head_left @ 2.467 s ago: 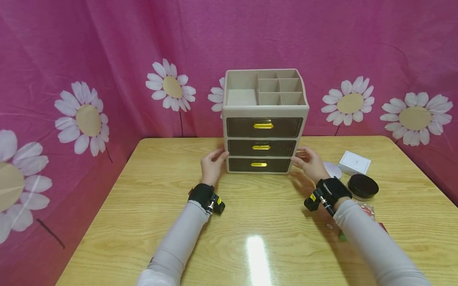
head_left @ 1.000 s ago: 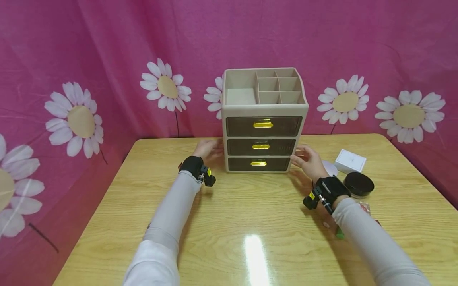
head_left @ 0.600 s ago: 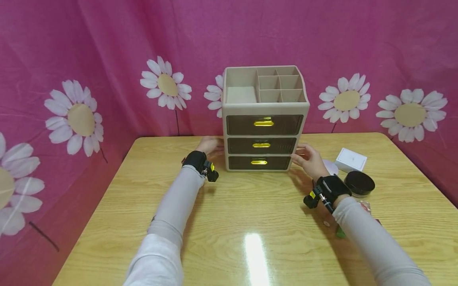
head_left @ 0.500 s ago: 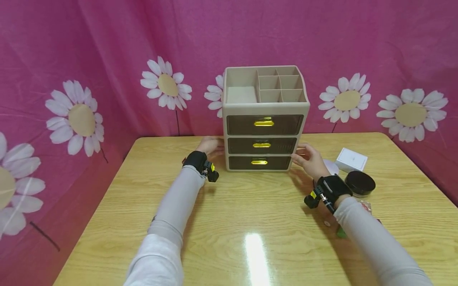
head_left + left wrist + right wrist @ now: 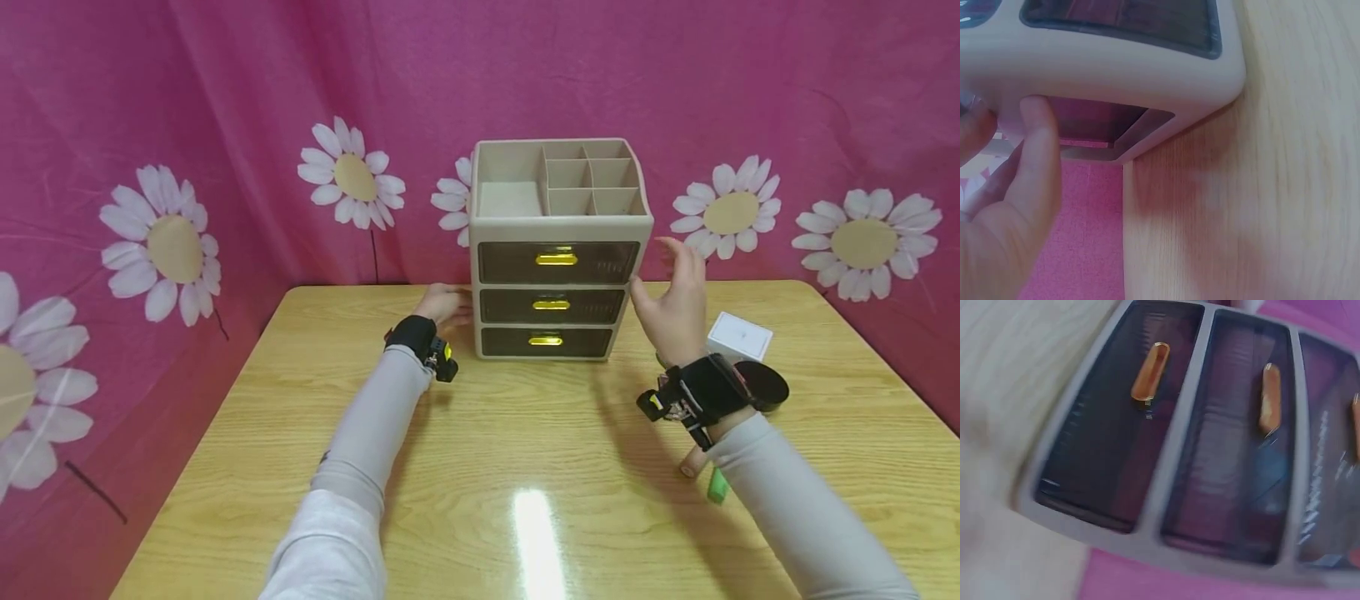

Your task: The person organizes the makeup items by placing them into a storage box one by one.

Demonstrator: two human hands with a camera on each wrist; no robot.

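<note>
Wood-grain table (image 5: 525,467) fills the near view, with a glare spot close to the person and two grey-sleeved arms reaching forward. Just by the right forearm lie a small green item (image 5: 717,485) and a pinkish tube end (image 5: 688,463), both partly hidden. Farther along that side sit a black-lidded jar (image 5: 767,385) and a white box (image 5: 739,336). The right hand (image 5: 675,308) hangs raised in the air just beside the right edge of the beige drawer organizer (image 5: 558,250), fingers straight and spread, holding nothing. The left hand (image 5: 444,304) rests against the organizer's lower left side; in the left wrist view its fingers (image 5: 1038,144) lie flat against the casing near the back corner, pressing rather than gripping. The organizer stands upright at the table's far middle, three dark drawers with gold handles (image 5: 556,259) all closed, its top compartments bare. Behind it hangs a pink cloth (image 5: 225,100) printed with daisies. The work seems to be at the steadying stage, with one hand bracing the casing; a sensible next move would call for the free hand to close on a drawer handle while the brace keeps the unit from sliding. Compared with half a second earlier, the right hand has lifted off the lower right corner and risen to top-drawer height; the left hand and organizer have stayed put.
</note>
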